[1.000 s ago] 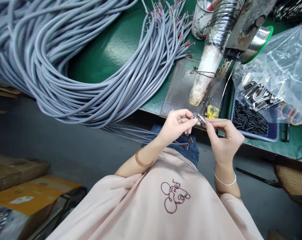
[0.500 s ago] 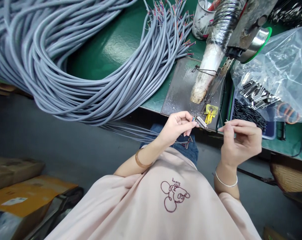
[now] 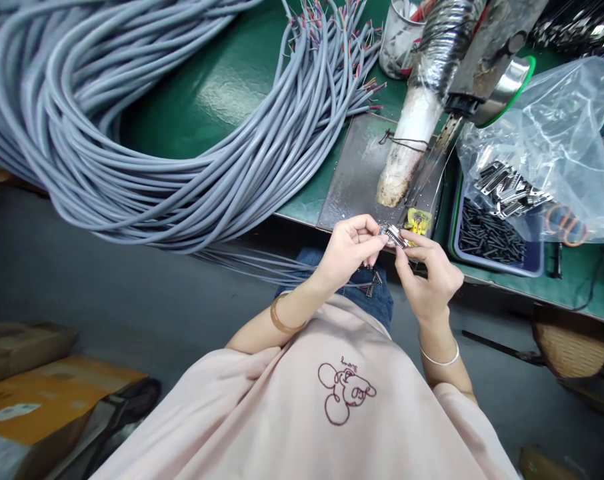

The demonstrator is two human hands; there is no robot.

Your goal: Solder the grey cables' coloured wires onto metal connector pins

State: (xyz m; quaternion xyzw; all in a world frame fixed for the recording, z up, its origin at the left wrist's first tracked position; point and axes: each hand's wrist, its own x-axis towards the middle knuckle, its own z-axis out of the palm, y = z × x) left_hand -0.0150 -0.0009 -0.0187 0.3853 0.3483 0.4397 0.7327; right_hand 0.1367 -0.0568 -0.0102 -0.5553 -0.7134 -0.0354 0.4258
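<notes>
My left hand [image 3: 355, 250] pinches a small metal multi-pin connector [image 3: 395, 235] over the bench's front edge. Thin coloured wires show at the connector's left end, by those fingertips. The thumb and fingers of my right hand [image 3: 427, 272] close on its right end; whether a tiny piece is also between them is hidden. Just behind the connector sits a yellow clip-like piece [image 3: 418, 221], partly covered by my right fingers. Thin grey cables [image 3: 262, 265] run to my lap, where several wired connectors [image 3: 371, 287] lie on my jeans.
A large bundle of grey cables [image 3: 182, 180] with stripped ends covers the bench's left. Above a dark metal plate [image 3: 352, 167] a white-wrapped rod [image 3: 407, 153] slants down, beside a solder wire spool [image 3: 507, 90]. A blue bin [image 3: 535, 260] holds black pieces, under a plastic bag [image 3: 577, 120].
My right hand has moved left from near the bin to the connector and now touches its right end. The left hand keeps its hold. The view has shifted slightly.
</notes>
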